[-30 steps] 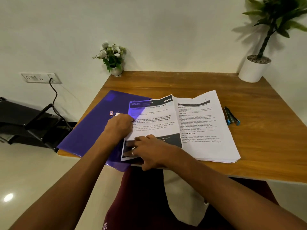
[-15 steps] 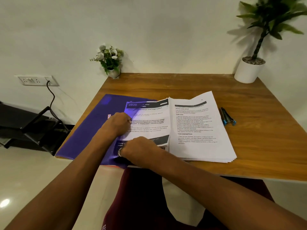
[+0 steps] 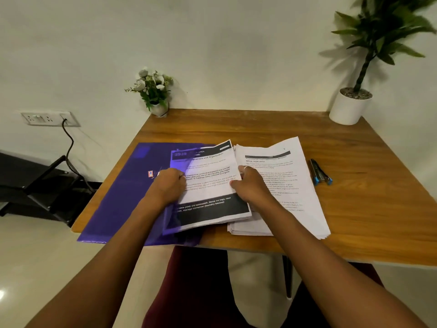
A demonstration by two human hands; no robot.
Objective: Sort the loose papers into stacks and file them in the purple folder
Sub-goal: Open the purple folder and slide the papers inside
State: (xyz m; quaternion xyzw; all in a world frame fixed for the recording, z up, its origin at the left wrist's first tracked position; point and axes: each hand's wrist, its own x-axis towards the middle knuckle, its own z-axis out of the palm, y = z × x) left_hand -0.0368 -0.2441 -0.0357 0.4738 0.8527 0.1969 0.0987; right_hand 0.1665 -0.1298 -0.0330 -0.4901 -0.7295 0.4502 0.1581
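Note:
The purple folder (image 3: 123, 192) lies flat at the table's left front and overhangs the edge. A stack of printed papers with black bands (image 3: 210, 185) sits partly under the folder's translucent cover. My left hand (image 3: 166, 185) holds the stack's left edge where the cover overlaps it. My right hand (image 3: 250, 185) grips the stack's right edge, thumb on top. A second stack of white printed sheets (image 3: 288, 185) lies on the table to the right, partly under my right hand.
Two blue-capped pens (image 3: 320, 172) lie right of the white stack. A small flower pot (image 3: 157, 95) stands at the back left corner, a white potted plant (image 3: 350, 107) at the back right. The wooden table (image 3: 378, 209) has bare surface on the right.
My right hand moved from the stack's near left corner to its right edge and took hold there. The banded stack now lies further right, more out from under the purple cover.

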